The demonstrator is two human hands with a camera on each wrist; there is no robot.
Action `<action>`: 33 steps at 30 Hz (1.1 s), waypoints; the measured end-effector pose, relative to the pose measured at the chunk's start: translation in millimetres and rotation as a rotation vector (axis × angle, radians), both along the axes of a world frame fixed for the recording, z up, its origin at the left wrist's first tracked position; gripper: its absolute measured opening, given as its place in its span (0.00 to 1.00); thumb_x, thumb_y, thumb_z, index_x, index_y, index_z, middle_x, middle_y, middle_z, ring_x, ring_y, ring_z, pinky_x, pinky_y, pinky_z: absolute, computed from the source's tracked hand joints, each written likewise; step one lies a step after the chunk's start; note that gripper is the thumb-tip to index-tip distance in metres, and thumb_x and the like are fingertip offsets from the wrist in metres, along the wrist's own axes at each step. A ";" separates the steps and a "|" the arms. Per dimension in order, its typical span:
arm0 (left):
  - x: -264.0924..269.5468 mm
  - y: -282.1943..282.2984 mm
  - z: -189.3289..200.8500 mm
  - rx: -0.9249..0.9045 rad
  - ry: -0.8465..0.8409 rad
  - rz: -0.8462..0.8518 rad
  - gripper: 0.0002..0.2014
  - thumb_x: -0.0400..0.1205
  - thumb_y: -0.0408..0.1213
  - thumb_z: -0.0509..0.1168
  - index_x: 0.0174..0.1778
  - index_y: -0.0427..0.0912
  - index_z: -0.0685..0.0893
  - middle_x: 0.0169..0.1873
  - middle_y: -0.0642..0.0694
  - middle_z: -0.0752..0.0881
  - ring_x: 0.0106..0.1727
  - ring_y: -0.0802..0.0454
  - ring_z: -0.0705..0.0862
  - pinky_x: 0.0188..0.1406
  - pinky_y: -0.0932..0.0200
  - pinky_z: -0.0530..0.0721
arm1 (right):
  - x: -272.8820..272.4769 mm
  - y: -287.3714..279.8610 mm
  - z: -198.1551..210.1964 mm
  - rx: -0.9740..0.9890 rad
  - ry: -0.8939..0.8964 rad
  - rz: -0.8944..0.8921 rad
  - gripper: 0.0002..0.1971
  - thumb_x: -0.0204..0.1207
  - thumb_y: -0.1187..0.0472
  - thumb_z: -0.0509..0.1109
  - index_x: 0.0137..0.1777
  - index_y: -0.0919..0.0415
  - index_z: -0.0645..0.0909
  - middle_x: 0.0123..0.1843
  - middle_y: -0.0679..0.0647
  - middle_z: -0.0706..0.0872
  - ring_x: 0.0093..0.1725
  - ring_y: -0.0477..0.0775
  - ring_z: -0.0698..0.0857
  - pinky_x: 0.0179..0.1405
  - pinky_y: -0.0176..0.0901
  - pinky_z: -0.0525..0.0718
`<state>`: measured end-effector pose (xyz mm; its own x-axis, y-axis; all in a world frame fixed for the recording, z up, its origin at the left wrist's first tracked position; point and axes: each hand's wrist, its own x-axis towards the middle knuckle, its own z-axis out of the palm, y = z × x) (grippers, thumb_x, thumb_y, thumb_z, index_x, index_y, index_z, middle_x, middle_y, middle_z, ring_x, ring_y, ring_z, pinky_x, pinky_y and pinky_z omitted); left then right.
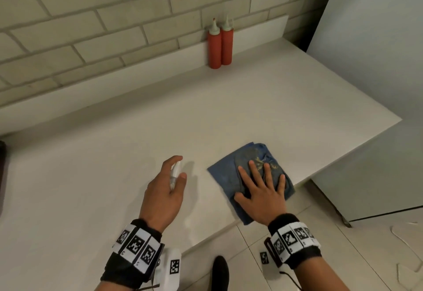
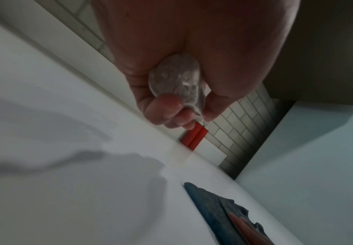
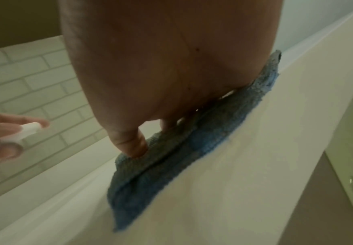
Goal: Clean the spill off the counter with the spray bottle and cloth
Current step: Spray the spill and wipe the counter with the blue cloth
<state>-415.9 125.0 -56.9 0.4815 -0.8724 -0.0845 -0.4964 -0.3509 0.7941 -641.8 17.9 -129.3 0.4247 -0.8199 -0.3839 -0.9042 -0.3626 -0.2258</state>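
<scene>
A blue cloth with yellowish stains lies folded near the front edge of the white counter. My right hand presses flat on it with straight, spread fingers; the right wrist view shows the cloth under the fingertips. To its left my left hand grips a small clear spray bottle with a white top, held just above the counter. In the left wrist view the bottle's clear base sits in the curled fingers. I see no spill on the bare counter.
Two red squeeze bottles stand at the back against the tiled wall. A tall white appliance bounds the counter on the right. The counter's front edge runs just behind my wrists, with tiled floor below. A dark object sits at the far left.
</scene>
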 end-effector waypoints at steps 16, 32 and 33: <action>-9.6 -106.4 16.4 -0.048 -0.110 -0.109 0.19 0.87 0.48 0.59 0.75 0.65 0.69 0.46 0.55 0.81 0.43 0.54 0.79 0.45 0.58 0.76 | 35.1 -190.2 7.5 0.067 0.068 -0.144 0.38 0.80 0.30 0.46 0.85 0.37 0.36 0.88 0.46 0.32 0.84 0.66 0.30 0.75 0.81 0.31; 1.3 -95.5 6.7 -0.082 -0.080 -0.065 0.18 0.87 0.47 0.59 0.74 0.63 0.70 0.38 0.55 0.79 0.38 0.54 0.77 0.43 0.56 0.77 | -15.8 -77.2 0.1 0.016 0.023 -0.050 0.43 0.64 0.26 0.31 0.83 0.31 0.34 0.87 0.42 0.32 0.85 0.59 0.29 0.77 0.74 0.25; 0.8 -91.1 3.9 -0.075 -0.076 -0.065 0.18 0.87 0.48 0.59 0.74 0.64 0.70 0.37 0.57 0.77 0.37 0.54 0.77 0.42 0.56 0.77 | -14.7 -80.1 1.6 0.020 0.021 -0.064 0.43 0.66 0.26 0.33 0.84 0.32 0.35 0.87 0.43 0.32 0.85 0.60 0.29 0.77 0.75 0.26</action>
